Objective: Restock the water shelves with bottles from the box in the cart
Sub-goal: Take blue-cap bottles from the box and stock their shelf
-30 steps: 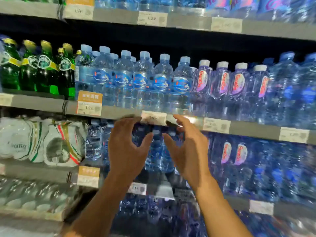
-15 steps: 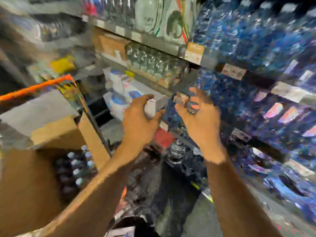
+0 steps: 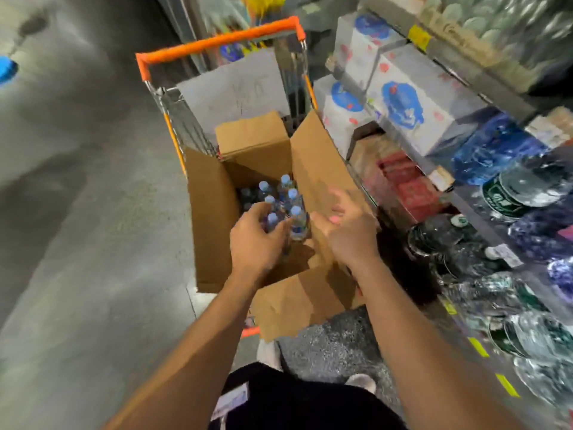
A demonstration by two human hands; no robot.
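An open cardboard box (image 3: pixel 214 212) sits in the orange-handled cart (image 3: pixel 217 41) below me. Several clear water bottles (image 3: pixel 293 193) with pale blue caps stand in its far right corner. My left hand (image 3: pixel 254 243) reaches into the box, fingers and thumb curled round the top of one water bottle (image 3: pixel 272 218). Just right of the bottles, my right hand (image 3: pixel 347 234) hovers over the box's right flap with fingers spread and holds nothing. It is motion-blurred.
Water shelves (image 3: pixel 465 193) run along the right, with blue and green bottle packs and white cartons (image 3: pixel 412 107) lower down. Grey floor (image 3: pixel 77 243) lies left of the cart. My shoes (image 3: pixel 269 355) stand just behind the box.
My view swung from the water shelf down and left to the cart. Both hands left the shelf edge and dropped to the box, the left one onto a bottle.
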